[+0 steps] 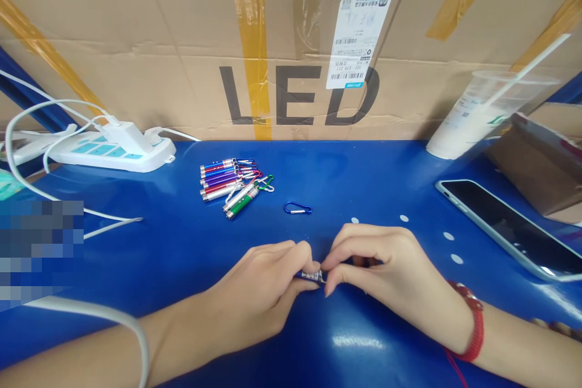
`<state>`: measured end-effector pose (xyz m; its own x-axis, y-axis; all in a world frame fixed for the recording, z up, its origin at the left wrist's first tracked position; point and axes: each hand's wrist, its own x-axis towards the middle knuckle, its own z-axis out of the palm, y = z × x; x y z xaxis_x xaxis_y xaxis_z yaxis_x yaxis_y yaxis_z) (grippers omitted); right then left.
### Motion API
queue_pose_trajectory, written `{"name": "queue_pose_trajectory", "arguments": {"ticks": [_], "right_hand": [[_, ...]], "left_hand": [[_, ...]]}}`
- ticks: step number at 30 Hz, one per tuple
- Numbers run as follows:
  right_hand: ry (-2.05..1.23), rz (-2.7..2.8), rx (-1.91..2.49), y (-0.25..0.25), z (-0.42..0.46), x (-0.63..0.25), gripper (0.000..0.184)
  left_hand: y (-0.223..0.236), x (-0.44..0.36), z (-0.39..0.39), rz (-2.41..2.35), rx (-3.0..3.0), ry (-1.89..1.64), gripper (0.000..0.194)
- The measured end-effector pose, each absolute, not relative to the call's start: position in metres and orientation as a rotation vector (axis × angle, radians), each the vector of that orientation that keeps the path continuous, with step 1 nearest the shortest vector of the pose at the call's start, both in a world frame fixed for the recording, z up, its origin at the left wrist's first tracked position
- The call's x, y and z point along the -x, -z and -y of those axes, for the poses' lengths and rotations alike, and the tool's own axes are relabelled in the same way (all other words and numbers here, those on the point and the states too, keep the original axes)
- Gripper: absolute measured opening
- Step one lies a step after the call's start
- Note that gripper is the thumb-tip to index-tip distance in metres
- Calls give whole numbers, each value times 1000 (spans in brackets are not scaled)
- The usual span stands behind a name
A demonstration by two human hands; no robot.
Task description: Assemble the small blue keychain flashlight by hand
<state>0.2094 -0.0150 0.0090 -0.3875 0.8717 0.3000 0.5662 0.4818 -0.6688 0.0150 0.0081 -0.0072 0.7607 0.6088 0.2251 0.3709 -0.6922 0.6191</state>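
My left hand (264, 285) is closed around a small blue keychain flashlight (311, 276), its silver label showing between thumb and finger. Most of its body is hidden in the grip. At the flashlight's right end, my right hand (391, 264) pinches with thumb and forefinger; what lies between those fingertips is too small to name. Beyond the hands, a blue carabiner clip (297, 208) lies alone on the blue table (173, 267). Further left and back rests a row of similar keychain flashlights (222, 182) in red, purple, blue, silver and green, with clips attached.
A white power strip (113, 151) with cables sits at the back left; one cable (122, 315) crosses over the left forearm. On the right are a phone (513, 224), a tilted plastic cup (473, 115) with a straw and a brown box (541, 157). A large cardboard box (182, 42) stands behind.
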Motion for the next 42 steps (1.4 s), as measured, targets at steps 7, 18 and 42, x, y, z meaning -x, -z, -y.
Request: {"name": "queue_pose_trajectory", "arguments": {"ticks": [7,18,42], "right_hand": [[-624,2096,1142,-4,15,-210,10],[-586,2105,1133,-6,14,-209,12],[-681,2025,1194,-4,11,-207,9]], "left_hand": [[8,-15,-8,-750,-2393,-558,14],[10,-14,-7,-758,-2418,-548,15],[3,-18,-6,-841,-2365,-529,15]]}}
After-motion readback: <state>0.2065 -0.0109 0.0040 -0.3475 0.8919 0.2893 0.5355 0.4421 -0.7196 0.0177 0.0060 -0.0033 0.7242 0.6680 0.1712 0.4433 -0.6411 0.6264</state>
